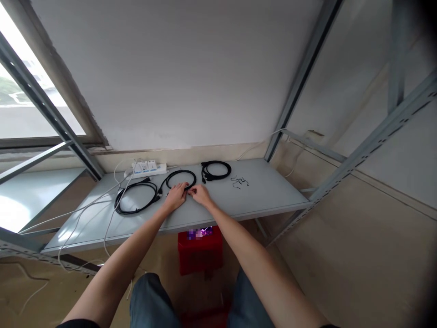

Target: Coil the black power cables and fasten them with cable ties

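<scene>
Three black coiled cables lie on a grey metal shelf [266, 196]. My left hand [175, 197] and my right hand [200, 195] meet at the near edge of the middle coil [180, 178], fingers closed in a pinch on the cable. A larger coil [136, 198] lies to the left of my left hand. A third coil [215, 171] sits behind and to the right of my right hand. Small black twist ties [240, 182] lie further right on the shelf.
A white power strip [146, 169] sits at the shelf's back left, with white cords [85, 209] trailing off the front edge. A red crate [200, 251] stands on the floor under the shelf. Metal uprights [300, 77] frame the shelf; a window is at left.
</scene>
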Motion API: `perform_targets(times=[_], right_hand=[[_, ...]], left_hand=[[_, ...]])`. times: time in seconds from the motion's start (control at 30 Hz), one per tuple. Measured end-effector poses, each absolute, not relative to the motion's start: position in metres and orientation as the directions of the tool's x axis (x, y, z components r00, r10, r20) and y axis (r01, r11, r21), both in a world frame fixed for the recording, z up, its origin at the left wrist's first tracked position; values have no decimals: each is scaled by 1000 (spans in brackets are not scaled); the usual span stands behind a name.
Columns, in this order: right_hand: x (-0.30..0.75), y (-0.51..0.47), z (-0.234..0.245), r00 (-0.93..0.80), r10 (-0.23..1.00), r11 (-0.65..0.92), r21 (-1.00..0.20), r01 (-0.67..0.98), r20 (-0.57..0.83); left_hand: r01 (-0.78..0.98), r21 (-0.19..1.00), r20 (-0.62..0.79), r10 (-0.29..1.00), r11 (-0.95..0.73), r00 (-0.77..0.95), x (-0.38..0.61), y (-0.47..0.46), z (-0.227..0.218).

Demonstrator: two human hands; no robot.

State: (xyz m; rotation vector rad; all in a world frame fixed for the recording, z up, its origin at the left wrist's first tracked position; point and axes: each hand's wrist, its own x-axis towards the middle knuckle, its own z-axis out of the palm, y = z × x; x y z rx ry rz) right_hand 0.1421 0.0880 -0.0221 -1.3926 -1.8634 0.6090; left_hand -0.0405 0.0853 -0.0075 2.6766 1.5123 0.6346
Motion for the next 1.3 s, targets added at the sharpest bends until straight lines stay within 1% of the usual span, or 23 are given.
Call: perform_targets(times=[0.2,0.27,0.4,0.47,0.57,0.63,0.77,0.83,0.93,1.0,1.17,1.3], right_hand=[[142,93,-30,-160,943,328,-727,603,292],[142,94,-31,-161,941,331,-721,608,296],[142,92,-29,-152,945,320,-722,613,289],[142,90,-29,-140,946,313,-719,620,291],[144,87,-27,-127,940,317,-678,663,316],[145,85,-25,-124,933,322,-631,706,337],[147,79,-19,-112,915,318,-525,790,386],[147,75,-16,-109,902,321,-482,816,418],[147,68,-13,-168,873,372,-403,836,458],[147,64,-12,-215,859,405,-360,840,466],[146,63,-10,-237,852,418,-333,845,468],[146,66,-12,-220,852,420,-368,830,475]], left_hand=[[855,145,327,840,-498,434,-37,84,-8],[896,108,328,866,-431,378,-31,81,-8],[968,43,320,922,-246,220,-15,73,-11],[982,39,317,934,-187,166,-7,70,-13],[990,77,339,937,-120,87,1,69,-16],[984,117,350,933,-137,88,2,70,-17],[947,203,368,916,-247,160,-2,69,-15],[940,192,396,899,-281,188,-4,67,-14],[939,163,438,875,-303,206,-5,64,-13],[929,190,435,876,-317,209,-5,64,-14],[881,305,413,884,-361,219,-6,70,-18],[844,362,409,881,-395,236,-6,75,-21]])
